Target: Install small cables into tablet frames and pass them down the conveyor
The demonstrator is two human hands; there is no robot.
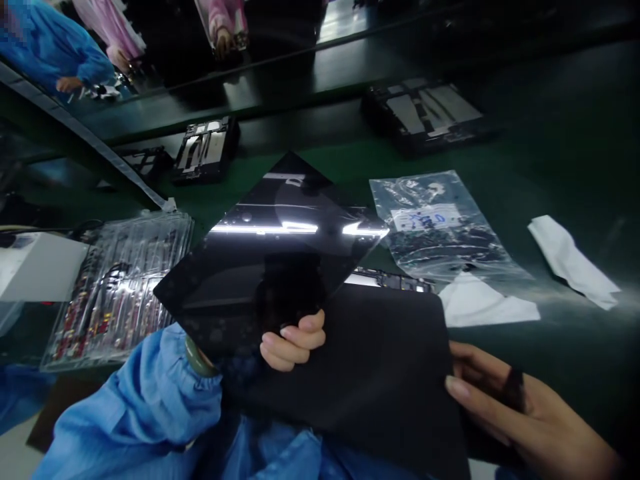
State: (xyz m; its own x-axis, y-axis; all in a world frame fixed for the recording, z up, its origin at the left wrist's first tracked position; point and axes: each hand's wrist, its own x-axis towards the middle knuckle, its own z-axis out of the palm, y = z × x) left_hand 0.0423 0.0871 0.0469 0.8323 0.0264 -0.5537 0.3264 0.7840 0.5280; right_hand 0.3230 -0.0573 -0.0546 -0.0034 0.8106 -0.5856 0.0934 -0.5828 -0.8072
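Observation:
My left hand (293, 340) is closed on a glossy black screen panel (280, 233), its fingers curled over the lower edge. The panel is tilted and mirrors bright lamp strips; it hides most of that hand. Below it lies a wide matte black panel (380, 360), partly covered by the glossy one. My right hand (520, 407) pinches the matte panel's right edge between thumb and fingers. Behind the matte panel's far edge, a strip of an opened device (395, 280) with small parts shows.
A labelled clear plastic bag (435, 220), white cloths (573, 260) (485, 303) and opened devices (203, 150) (425, 110) lie on the green bench (565, 167). At left are clear trays of small parts (125, 280) and a white box (45, 267). Co-workers in blue and pink sleeves work across.

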